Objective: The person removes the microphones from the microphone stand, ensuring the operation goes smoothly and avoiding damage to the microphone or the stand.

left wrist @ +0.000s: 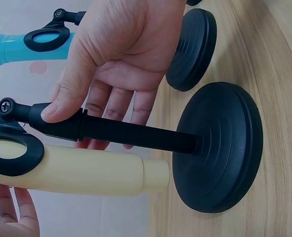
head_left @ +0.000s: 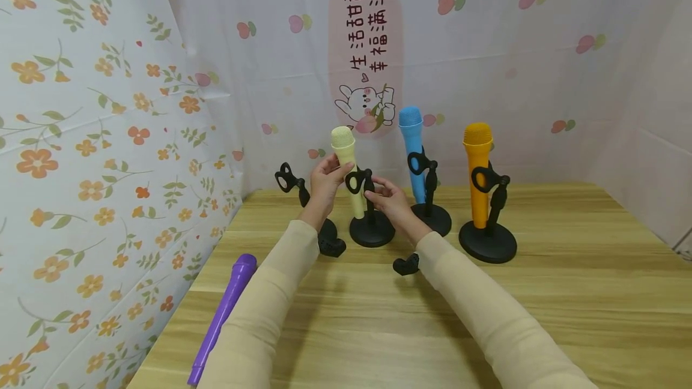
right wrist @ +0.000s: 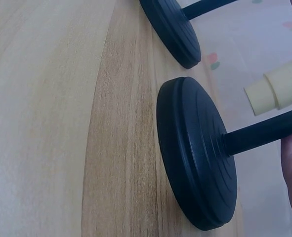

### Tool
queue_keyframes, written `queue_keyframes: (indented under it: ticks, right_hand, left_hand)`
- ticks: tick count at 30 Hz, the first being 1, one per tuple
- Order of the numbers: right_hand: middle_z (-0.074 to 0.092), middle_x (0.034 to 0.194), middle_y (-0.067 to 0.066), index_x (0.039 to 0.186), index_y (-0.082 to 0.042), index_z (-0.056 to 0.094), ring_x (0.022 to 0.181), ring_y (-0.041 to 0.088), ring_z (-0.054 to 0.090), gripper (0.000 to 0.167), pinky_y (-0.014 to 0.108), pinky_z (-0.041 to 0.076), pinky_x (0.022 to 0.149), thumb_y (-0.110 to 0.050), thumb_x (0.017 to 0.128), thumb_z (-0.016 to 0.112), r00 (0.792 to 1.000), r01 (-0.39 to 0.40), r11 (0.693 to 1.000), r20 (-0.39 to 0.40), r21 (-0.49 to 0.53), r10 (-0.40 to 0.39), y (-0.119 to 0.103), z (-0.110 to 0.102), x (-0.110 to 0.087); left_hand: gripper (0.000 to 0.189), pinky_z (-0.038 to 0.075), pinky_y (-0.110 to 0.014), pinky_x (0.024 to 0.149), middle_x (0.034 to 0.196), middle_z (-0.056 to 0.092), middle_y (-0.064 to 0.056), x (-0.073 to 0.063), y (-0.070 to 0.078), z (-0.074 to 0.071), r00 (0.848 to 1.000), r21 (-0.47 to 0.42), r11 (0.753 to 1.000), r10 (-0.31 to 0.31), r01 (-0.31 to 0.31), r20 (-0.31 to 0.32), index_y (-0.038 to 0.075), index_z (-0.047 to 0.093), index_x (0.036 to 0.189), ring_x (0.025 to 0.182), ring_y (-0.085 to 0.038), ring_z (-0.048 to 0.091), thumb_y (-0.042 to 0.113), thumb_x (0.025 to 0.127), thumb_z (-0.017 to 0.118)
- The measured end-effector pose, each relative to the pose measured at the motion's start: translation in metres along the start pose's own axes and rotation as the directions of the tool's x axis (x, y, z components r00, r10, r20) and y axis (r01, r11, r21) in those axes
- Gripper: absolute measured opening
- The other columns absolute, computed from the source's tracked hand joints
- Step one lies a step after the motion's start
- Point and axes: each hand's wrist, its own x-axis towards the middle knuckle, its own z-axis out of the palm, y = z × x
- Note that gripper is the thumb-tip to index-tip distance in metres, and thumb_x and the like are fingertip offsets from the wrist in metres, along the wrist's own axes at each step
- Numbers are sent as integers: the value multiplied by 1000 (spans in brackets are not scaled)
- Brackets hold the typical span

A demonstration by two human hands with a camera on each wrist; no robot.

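Observation:
My left hand [head_left: 323, 188] holds the cream microphone [head_left: 344, 147] by its upper body, just below the grille. The microphone sits upright, tilted slightly, through the oval clip of a black microphone stand [head_left: 373, 234]. Its lower end hangs close above the round base. On the right side, my right hand [head_left: 393, 202] pinches that stand's post near the joint. In the left wrist view, the right hand's thumb [left wrist: 62, 106] lies across the black joint while the cream microphone [left wrist: 96, 170] runs alongside the post. The right wrist view shows the base [right wrist: 195, 153] flat on the table.
A blue microphone [head_left: 412, 131] and an orange microphone [head_left: 478, 155] stand clipped in black stands to the right. Left of my hands is a stand with a bare clip [head_left: 286, 177]. A purple microphone [head_left: 224, 311] lies along the wooden table's [head_left: 367, 329] left edge.

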Motion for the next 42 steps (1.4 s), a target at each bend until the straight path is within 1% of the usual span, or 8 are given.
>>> queue_keyframes:
  ticks: [7, 12, 16, 23, 27, 35, 39, 42]
  right_hand:
    - [61, 114, 9, 139, -10, 52, 102, 22, 59, 51, 42, 46, 94, -17, 92, 70, 1000, -18, 1000, -12, -9, 18, 1, 0, 2]
    - [62, 109, 6, 136, -9, 55, 98, 20, 60, 47, 39, 49, 89, -15, 92, 70, 1000, -12, 1000, -25, -10, 11, 0, 1, 1]
    - [62, 104, 4, 135, -8, 55, 96, 18, 61, 46, 37, 49, 87, -14, 92, 70, 999, -11, 1000, -39, -1, 11, -2, 1, 0]
    - [63, 104, 5, 132, -7, 57, 95, 17, 63, 44, 35, 51, 86, -13, 91, 70, 998, 5, 1000, -58, -9, -5, -4, 2, -1]
    - [63, 106, 6, 132, -6, 57, 97, 18, 64, 43, 35, 51, 88, -11, 91, 70, 998, 16, 1000, -57, -5, -17, -5, 2, -4]
    - [63, 106, 6, 133, -8, 56, 98, 17, 64, 44, 36, 50, 89, -13, 91, 70, 999, 9, 1000, -50, -18, -10, -9, 1, -11]
    - [63, 107, 6, 133, -8, 56, 99, 18, 64, 44, 38, 49, 92, -12, 92, 69, 999, 10, 1000, -45, -10, -11, -13, 1, -16]
    - [62, 107, 6, 134, -8, 56, 99, 17, 63, 44, 37, 50, 91, -12, 92, 69, 999, 4, 1000, -44, -14, -4, -16, 0, -19]
  left_hand:
    - [43, 49, -35, 88, 114, 65, -6, 1, 0, 0, 1000, -16, 1000, 3, -3, -14, 6, 64, 123, 104, -17, 61, 16, 83, 79]
    - [43, 49, -33, 86, 111, 66, -5, 0, 1, -1, 1000, -2, 1000, -3, 3, -20, 7, 65, 122, 102, -17, 61, 16, 83, 80]
    - [42, 50, -32, 84, 111, 66, -4, 1, 2, 0, 1000, -10, 1000, -14, 14, -17, 7, 66, 121, 101, -16, 61, 16, 82, 80]
    - [40, 50, -30, 81, 110, 67, -4, 2, 4, 1, 1000, -19, 1000, -1, 1, -5, 7, 67, 120, 99, -15, 62, 15, 82, 80]
    - [41, 50, -30, 81, 110, 67, -4, 0, 5, 2, 1000, -11, 1000, 0, 0, 1, 6, 67, 120, 98, -15, 62, 15, 83, 80]
    - [41, 51, -31, 83, 108, 67, -5, -6, 11, 3, 1000, -14, 1000, 9, -9, 20, 4, 66, 121, 99, -16, 62, 13, 83, 79]
    - [40, 51, -31, 81, 107, 67, -4, -8, 14, 3, 1000, 4, 1000, 21, -21, 22, 4, 66, 119, 98, -16, 62, 14, 83, 79]
    - [39, 51, -30, 79, 106, 67, -4, -11, 17, 4, 999, 15, 999, 28, -28, 26, 4, 67, 118, 97, -16, 62, 14, 83, 79]
